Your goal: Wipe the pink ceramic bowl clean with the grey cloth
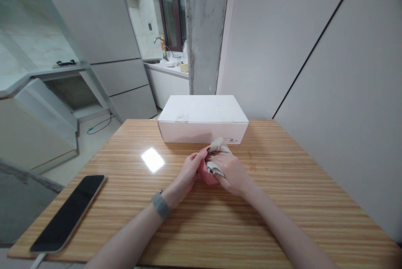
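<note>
My left hand (pixel 190 170) grips a pink object (pixel 207 175), perhaps a small bowl or cup, by its left side; most of it is hidden behind my fingers. A greyish-white cloth (pixel 220 146) is bunched in my right hand (pixel 230 170), which presses it into the pink object's opening. Part of the cloth sticks out above my right fingers and part below them. Both hands are close together over the middle of the wooden table (pixel 150 235), just in front of a white box (pixel 204 133).
A dark-screened phone (pixel 70 212) with a white cable (pixel 39 260) lies at the table's left edge. A grey wall panel (pixel 339 114) borders the right side. Behind are a concrete pillar (pixel 205 30), a kitchen counter with a faucet (pixel 163 47), and grey cabinets (pixel 91 17).
</note>
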The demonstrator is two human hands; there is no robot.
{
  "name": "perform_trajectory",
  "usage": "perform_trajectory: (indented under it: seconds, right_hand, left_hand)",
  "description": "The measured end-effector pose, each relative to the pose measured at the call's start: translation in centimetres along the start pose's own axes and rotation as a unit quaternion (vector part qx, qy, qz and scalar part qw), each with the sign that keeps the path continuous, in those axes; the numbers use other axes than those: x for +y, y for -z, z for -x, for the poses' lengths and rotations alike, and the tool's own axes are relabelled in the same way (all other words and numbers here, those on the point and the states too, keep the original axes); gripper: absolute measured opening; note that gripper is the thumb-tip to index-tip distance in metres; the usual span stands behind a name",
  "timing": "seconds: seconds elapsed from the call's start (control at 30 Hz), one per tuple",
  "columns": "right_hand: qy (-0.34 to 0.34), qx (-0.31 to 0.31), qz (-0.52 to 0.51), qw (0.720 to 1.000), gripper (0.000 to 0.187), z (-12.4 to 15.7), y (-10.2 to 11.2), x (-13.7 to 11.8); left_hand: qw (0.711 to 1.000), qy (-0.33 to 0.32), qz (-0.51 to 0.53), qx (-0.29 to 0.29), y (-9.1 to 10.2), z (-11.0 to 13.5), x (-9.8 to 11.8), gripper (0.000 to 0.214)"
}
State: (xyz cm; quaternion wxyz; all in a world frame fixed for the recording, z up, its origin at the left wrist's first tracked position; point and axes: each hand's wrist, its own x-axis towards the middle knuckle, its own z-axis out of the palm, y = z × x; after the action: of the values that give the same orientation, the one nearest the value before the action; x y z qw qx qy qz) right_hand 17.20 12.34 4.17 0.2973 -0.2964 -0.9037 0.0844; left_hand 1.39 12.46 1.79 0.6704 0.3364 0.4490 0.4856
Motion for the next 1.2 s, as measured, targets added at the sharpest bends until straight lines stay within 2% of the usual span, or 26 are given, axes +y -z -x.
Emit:
perform_trajectory:
  seconds: [0.27,0.4,0.5,0.67,0.87,0.97,1.03,1.13,1.2]
  right_hand:
    - [-0.003,-0.008,0.022,1.0,0.031,0.0,-0.4,-0.2]
    - [-0.005,-0.011,0.026,1.0,0.032,0.0,-0.4,-0.4]
    - [-0.001,-0.015,0.03,0.999,0.033,0.0,-0.3,-0.3]
    - [0.004,-0.014,0.042,0.999,0.035,0.1,-0.2,0.2]
    - [-0.014,0.015,0.069,0.997,0.038,-0.1,-0.3,0.5]
    - [0.005,0.032,0.075,0.997,0.035,-0.6,0.2,0.6]
    - [0.03,0.024,0.066,0.997,0.034,-1.0,0.9,0.6]
    - [0.059,-0.019,0.025,0.998,0.034,-1.5,1.8,0.8]
    - [0.079,-0.023,-0.014,0.997,0.038,-1.6,2.2,0.8]
  left_hand:
    - [0.999,-0.02,-0.029,0.011,-0.1,0.2,0.8,0.023]
    - [0.997,-0.032,-0.062,0.024,0.3,0.1,1.3,0.027]
    - [0.997,-0.026,-0.07,0.012,0.6,0.1,1.5,0.021]
    - [0.999,-0.012,-0.042,-0.006,0.7,-0.2,1.3,0.017]
    - [0.999,-0.015,0.035,-0.017,0.2,-0.2,0.5,0.024]
    - [0.997,-0.022,0.069,-0.04,0.0,0.2,0.4,0.026]
    - [0.993,-0.018,0.083,-0.077,0.1,0.6,0.7,0.029]
    - [0.985,0.024,0.094,-0.145,0.5,0.8,1.5,0.036]
    - [0.981,0.064,0.071,-0.167,0.7,0.8,1.9,0.05]
